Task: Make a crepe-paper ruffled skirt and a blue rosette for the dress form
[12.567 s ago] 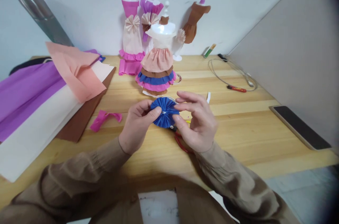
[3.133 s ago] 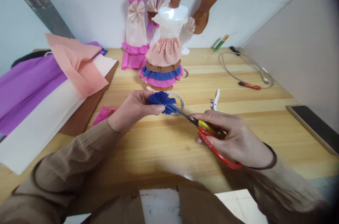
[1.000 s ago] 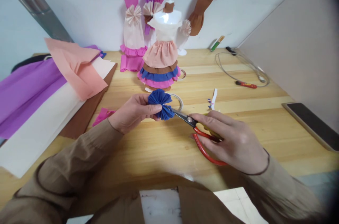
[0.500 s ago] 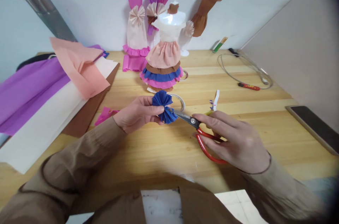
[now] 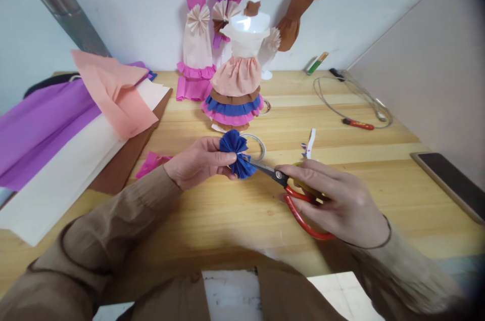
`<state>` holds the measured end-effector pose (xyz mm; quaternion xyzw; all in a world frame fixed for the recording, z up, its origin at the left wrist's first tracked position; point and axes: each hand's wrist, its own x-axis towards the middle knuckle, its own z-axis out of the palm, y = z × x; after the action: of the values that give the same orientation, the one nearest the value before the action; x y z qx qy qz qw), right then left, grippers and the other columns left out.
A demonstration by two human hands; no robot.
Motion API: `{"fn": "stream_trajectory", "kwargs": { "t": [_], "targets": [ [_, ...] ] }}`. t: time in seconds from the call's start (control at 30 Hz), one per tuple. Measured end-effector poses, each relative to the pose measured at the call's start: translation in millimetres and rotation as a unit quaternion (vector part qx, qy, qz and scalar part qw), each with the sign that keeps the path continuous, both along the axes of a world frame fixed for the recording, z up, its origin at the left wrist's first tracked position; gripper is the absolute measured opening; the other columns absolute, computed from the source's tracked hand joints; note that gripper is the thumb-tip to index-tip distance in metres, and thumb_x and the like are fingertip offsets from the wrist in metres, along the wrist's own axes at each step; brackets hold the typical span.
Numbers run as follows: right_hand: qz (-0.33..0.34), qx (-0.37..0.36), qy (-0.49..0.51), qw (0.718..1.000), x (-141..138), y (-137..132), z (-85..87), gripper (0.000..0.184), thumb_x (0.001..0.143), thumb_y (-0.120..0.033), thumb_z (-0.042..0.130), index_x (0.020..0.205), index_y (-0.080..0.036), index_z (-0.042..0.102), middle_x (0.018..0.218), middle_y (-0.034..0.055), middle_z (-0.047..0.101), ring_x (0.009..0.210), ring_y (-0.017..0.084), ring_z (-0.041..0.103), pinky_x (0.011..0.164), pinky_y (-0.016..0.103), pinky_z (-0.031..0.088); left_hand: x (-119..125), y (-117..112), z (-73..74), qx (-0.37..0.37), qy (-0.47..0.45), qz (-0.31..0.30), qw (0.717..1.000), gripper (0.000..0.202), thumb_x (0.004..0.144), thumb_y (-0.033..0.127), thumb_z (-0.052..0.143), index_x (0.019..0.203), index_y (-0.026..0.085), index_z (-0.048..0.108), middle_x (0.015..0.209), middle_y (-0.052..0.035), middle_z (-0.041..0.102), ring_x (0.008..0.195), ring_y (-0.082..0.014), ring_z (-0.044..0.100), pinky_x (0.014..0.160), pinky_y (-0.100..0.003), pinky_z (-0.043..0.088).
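Between the thumb and fingers of my left hand (image 5: 200,162) is a pleated blue paper rosette (image 5: 232,143), gathered at its middle. My right hand (image 5: 341,199) grips red-handled scissors (image 5: 278,175), whose dark blades point left. The blade tips reach the rosette just right of its centre, by my left thumb; whether they cut into it I cannot tell. A roll of tape (image 5: 261,146) lies on the table partly behind the rosette. Beyond it stands a small dress form (image 5: 237,78) in a white top with peach, brown, blue and pink ruffles.
Crepe paper sheets (image 5: 49,124) spread over the left side. More dress forms (image 5: 197,33) line the wall, one in brown paper (image 5: 299,12). On the right lie a cable (image 5: 320,93), a red-handled tool (image 5: 358,124) and a phone (image 5: 450,184). A pink scrap (image 5: 149,164) lies beside my left forearm.
My right hand and the scissors have shifted slightly right and down, drawing the blade tips a little back from the rosette's centre. My left hand still holds the rosette almost unmoved.
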<state>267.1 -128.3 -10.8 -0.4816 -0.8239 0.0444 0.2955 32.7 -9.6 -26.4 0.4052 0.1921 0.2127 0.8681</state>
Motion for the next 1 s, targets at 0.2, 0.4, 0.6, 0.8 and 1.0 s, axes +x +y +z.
{"fn": "stream_trajectory", "kwargs": {
  "t": [0.2,0.4,0.6,0.8,1.0],
  "targets": [
    [-0.001,0.003,0.001,1.0,1.0,-1.0,-1.7,0.038,0.086,-0.011,0.061,0.123,-0.019,0.061,0.082,0.0067,0.068,0.062,0.015,0.063,0.054,0.026,0.05,-0.3,0.2,-0.2,0.023,0.0,0.0,1.0,0.018,0.071,0.031,0.083,0.074,0.014,0.076,0.075,-0.0058,0.075,0.068,-0.0123,0.067,0.064,-0.022,0.05],
    [-0.012,0.003,-0.001,1.0,-0.5,-4.7,0.0,0.039,0.086,-0.011,0.061,0.124,-0.019,0.062,0.08,0.0053,0.066,0.064,0.015,0.063,0.052,0.024,0.048,-0.5,-0.5,0.3,0.022,0.006,0.002,1.0,0.019,0.071,0.031,0.083,0.074,0.014,0.075,0.073,-0.0051,0.074,0.067,-0.0123,0.065,0.065,-0.024,0.048],
    [-0.043,-0.006,0.013,0.999,5.2,-7.3,-1.0,0.036,0.084,-0.012,0.061,0.119,-0.02,0.064,0.08,0.0043,0.065,0.053,0.011,0.057,0.048,0.023,0.047,-0.8,1.2,-2.0,0.016,0.01,0.02,1.0,0.02,0.07,0.031,0.083,0.076,0.015,0.073,0.076,-0.0057,0.075,0.069,-0.0137,0.067,0.062,-0.023,0.047],
    [-0.023,-0.094,-0.039,0.994,-4.7,-6.3,-29.0,0.044,0.086,-0.014,0.058,0.129,-0.017,0.059,0.097,0.011,0.071,0.073,0.017,0.071,0.065,0.026,0.059,-2.9,3.5,8.2,0.052,0.051,0.06,0.996,0.026,0.063,0.031,0.088,0.071,0.012,0.072,0.069,-0.0055,0.073,0.064,-0.0133,0.065,0.062,-0.024,0.049],
    [0.006,-0.117,-0.081,0.99,-23.6,2.0,-32.0,0.038,0.088,-0.01,0.053,0.124,-0.014,0.063,0.099,0.0126,0.075,0.078,0.02,0.073,0.066,0.028,0.06,-1.2,-0.1,16.0,0.095,0.05,0.054,0.993,0.024,0.064,0.028,0.087,0.074,0.011,0.074,0.07,-0.0055,0.074,0.064,-0.0143,0.066,0.067,-0.026,0.053]
  ]
}}
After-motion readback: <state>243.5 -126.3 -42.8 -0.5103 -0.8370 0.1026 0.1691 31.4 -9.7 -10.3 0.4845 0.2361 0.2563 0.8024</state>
